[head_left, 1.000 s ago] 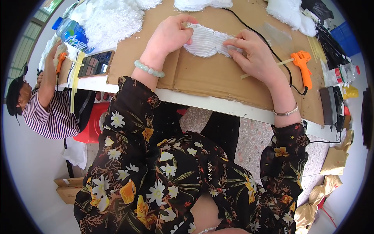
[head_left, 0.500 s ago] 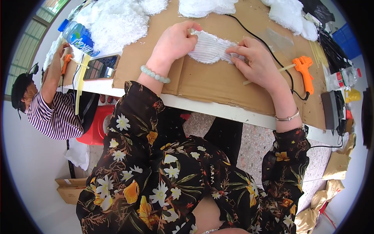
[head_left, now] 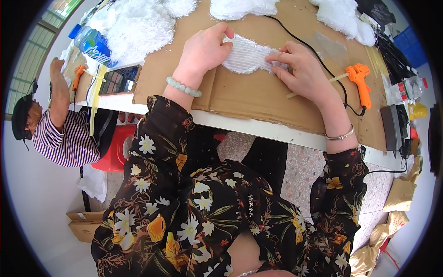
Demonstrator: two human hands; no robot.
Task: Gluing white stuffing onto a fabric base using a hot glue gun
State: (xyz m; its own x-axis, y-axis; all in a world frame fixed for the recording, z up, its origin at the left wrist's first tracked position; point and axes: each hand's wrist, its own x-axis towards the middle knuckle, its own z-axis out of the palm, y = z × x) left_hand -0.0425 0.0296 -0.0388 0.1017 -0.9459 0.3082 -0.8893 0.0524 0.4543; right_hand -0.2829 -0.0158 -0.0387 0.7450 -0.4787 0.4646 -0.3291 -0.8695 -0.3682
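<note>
- Flat on the cardboard sheet (head_left: 249, 94), the white ribbed fabric piece (head_left: 247, 55) is pinned by the curled left hand (head_left: 203, 53).
- Its right end is pinched by the right hand (head_left: 302, 74), fingers bent, so it is kept taut.

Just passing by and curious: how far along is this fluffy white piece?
In hand: both hands, left hand and right hand, press a white ribbed fluffy fabric piece onto brown cardboard. The orange glue gun lies aside. Left: white fluffy piles sit untouched.
</note>
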